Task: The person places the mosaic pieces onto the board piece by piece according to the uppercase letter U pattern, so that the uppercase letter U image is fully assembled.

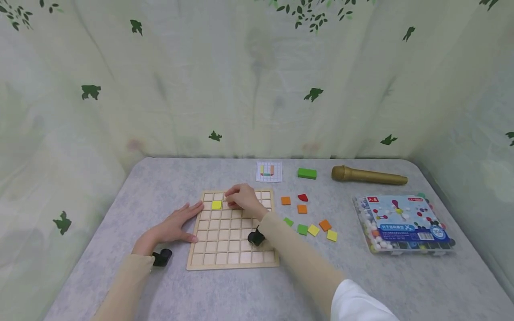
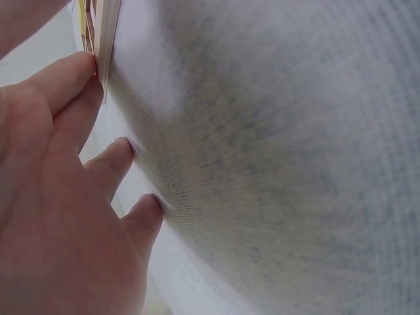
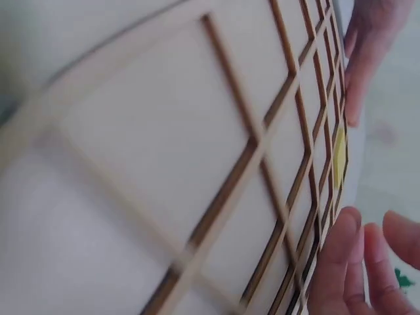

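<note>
Sleeve on the right arm is my first worry: it slants over the right edge of the grid board, and a loose green tile lies right beside it. Drag that cuff sideways and the tile could get shoved along the surface. The black wrist camera hangs low over the cells too, so a dropped wrist could bump the board.

Left hand is flat and spread, gripping nothing, with thumb and index tips touching the board's left edge and the other fingers resting on the surface. Decent brace, but it's one side only, so a hard shove from that hand could slide the whole thing.

Further up, the lone yellow square looks seated in a cell near the far left corner. Right hand is just beside it, over the far rows, fingers bent toward each other. Can't tell if there's a piece in there; the hand hides it. Clumsy fingertips could flick the square out of its cell.

Beyond that, the pattern card lies flat past the board, tiny print, so misreading a cell seems easy.
</note>
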Motion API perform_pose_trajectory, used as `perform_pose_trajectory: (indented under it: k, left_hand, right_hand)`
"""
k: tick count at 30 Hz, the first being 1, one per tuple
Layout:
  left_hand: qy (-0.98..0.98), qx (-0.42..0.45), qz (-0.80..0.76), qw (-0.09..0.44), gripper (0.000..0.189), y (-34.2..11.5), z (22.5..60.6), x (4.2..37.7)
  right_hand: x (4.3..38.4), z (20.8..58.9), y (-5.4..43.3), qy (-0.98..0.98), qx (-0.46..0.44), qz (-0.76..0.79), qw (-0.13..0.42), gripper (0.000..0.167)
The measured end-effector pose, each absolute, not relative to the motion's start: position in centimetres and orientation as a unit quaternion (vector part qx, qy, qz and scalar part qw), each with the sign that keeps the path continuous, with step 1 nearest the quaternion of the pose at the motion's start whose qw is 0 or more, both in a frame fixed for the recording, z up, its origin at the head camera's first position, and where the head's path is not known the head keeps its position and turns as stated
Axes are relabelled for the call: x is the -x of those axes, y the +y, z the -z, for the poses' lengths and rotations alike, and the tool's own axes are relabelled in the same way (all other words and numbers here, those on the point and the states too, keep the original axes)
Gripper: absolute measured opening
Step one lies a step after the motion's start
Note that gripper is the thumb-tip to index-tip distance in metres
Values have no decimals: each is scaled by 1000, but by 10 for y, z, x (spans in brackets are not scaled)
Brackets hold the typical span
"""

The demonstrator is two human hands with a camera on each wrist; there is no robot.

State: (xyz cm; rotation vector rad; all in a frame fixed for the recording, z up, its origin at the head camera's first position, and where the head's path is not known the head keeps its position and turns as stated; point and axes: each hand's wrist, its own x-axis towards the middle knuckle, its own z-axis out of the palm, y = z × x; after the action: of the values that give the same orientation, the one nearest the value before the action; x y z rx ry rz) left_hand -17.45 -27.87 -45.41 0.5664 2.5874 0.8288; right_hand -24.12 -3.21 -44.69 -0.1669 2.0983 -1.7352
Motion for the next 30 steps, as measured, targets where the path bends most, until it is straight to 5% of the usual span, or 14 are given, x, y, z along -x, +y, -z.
perform_pose_trajectory:
  k: [7,30]
  left_hand:
    - [916,-206,-296,177,103,-277,455,175]
    - [917,-203,-297,173,104,-278,454,173]
  right_hand:
    - [251,448,25,731,97,634,233,25]
    - [218,449,174,769,52,612,178,35]
